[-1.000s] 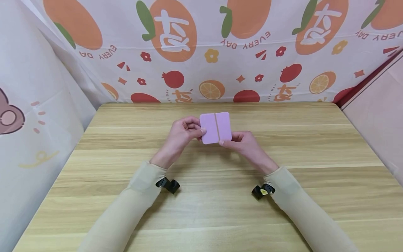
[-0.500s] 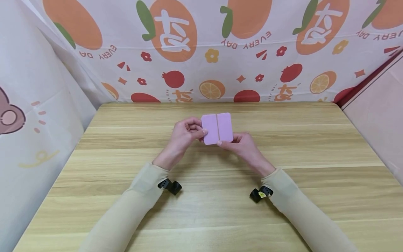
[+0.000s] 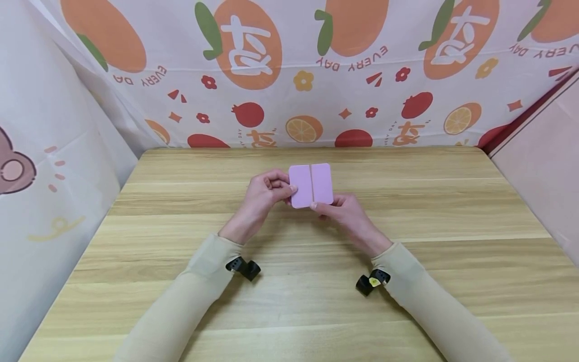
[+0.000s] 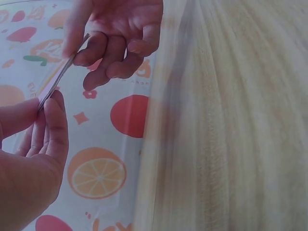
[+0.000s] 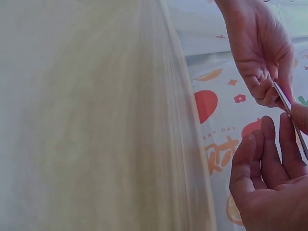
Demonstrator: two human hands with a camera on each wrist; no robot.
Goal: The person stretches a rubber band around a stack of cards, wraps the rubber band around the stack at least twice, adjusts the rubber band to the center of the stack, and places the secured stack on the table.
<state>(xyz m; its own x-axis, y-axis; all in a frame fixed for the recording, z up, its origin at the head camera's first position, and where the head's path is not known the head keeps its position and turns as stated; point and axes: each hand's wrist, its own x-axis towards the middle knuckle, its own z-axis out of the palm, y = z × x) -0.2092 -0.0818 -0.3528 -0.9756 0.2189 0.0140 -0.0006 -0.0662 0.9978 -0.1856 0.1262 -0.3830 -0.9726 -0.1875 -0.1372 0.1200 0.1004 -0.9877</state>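
Observation:
A small lilac square card with rounded corners is held up over the table, a thin brown line running down its middle. My left hand pinches its left edge, thumb on the front face. At the lower edge my right hand pinches it, the thumb by the bottom end of the line. Seen edge-on in the left wrist view, the card looks thin and layered. The right wrist view shows the card's edge between both hands, the right hand's other fingers spread loosely away from it.
A wood-grain table lies under both forearms. Behind it hangs a fruit-print curtain, with a white cloth at the left and a pale panel at the right. A black wrist camera sits on each sleeve.
The right hand has shifted slightly left and down along the card's lower edge. The brown line looks thinner than a second ago. The left hand has moved only slightly.

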